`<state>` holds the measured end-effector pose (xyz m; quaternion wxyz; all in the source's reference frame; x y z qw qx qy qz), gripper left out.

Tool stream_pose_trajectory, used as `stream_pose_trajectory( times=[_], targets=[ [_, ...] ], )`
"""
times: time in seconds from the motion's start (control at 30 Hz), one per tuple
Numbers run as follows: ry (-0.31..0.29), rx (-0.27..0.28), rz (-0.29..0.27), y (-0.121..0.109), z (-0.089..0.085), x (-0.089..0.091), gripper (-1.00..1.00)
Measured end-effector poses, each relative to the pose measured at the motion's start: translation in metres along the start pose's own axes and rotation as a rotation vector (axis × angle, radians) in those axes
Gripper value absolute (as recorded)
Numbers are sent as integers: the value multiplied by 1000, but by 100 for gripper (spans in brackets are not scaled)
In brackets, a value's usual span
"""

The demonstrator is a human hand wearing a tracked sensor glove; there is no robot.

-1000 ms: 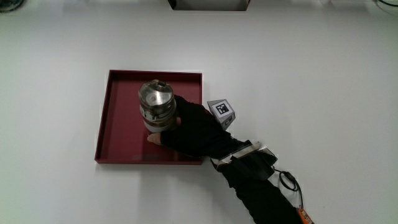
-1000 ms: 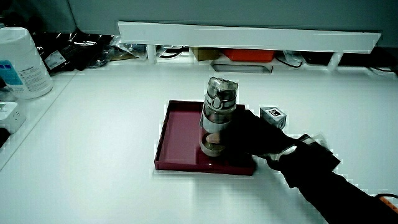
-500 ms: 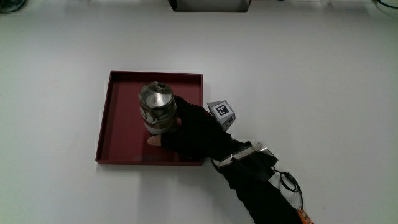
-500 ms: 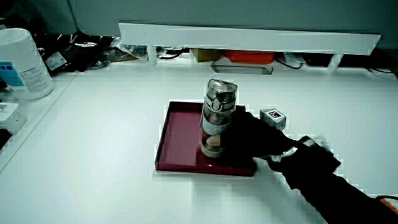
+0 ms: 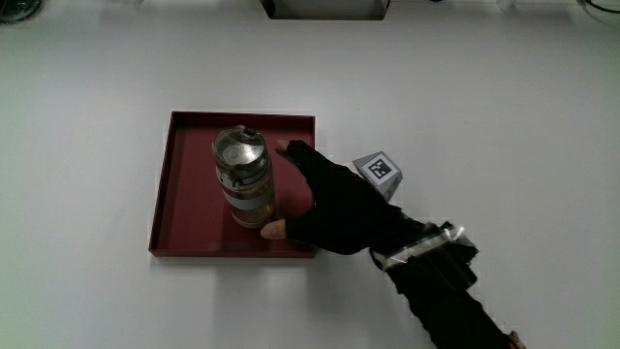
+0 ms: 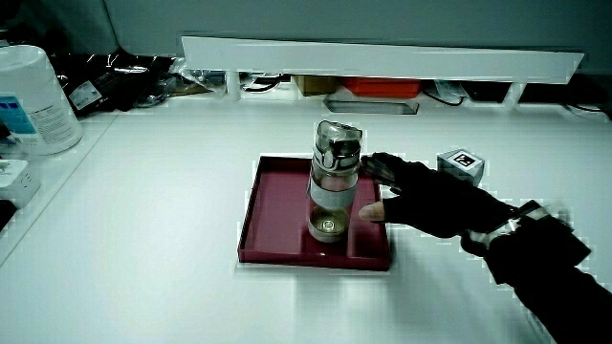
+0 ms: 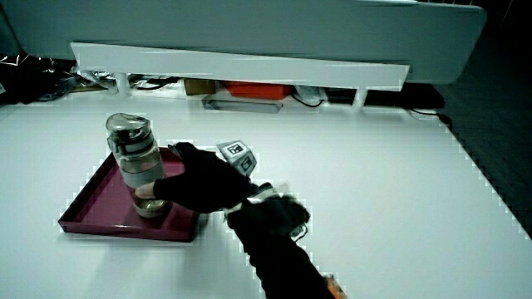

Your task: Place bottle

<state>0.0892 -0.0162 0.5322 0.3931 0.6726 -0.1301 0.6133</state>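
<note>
While my black-gloved hand (image 5: pixel 339 206) rests spread beside the clear metal-capped bottle (image 5: pixel 246 179) standing in the dark red square tray (image 5: pixel 184 155), I judge it rigid, smooth and top-heavy, best gripped mid-body.

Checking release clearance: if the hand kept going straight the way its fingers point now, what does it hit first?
Most likely the bottle. The hand is open beside it over the red tray, fingers aimed at the bottle with a small gap showing in a side view. Depth is unclear, so the upper finger might slip past it.
</note>
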Motion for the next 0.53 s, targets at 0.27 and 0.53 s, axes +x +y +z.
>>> stream_pose_trajectory(
  times=[0.27,0.53],
  targets=[
    [-98,-60,-37,-38,27,-42,-100],
    [-243,-45,-56,-69,50,-69,-100]
  ],
)
